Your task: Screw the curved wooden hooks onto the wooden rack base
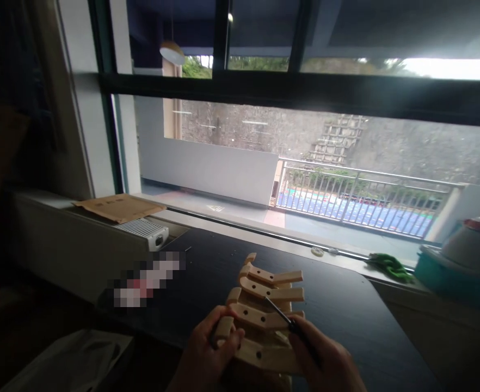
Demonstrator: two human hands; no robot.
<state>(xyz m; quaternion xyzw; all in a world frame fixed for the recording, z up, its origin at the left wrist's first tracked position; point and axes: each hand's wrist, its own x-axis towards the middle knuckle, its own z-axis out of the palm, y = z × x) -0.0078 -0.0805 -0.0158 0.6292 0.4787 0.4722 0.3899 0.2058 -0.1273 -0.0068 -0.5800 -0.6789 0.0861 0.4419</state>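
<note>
A pale wooden rack of several curved, hook-shaped pieces with screw holes (264, 305) rests on a dark table (346, 310) near its front edge. My left hand (207, 354) grips the rack's near left end, fingers curled round one wooden piece. My right hand (325, 365) is closed round the dark handle of a thin screwdriver (283, 316), whose metal shaft points up and left with its tip on one of the middle pieces.
A window with dark frames fills the wall ahead. On the sill lie a brown envelope (120, 207) over a white device (146, 231), a green cloth (389, 265) and a teal container (456, 275) at the right. White cloth (72, 365) lies at lower left.
</note>
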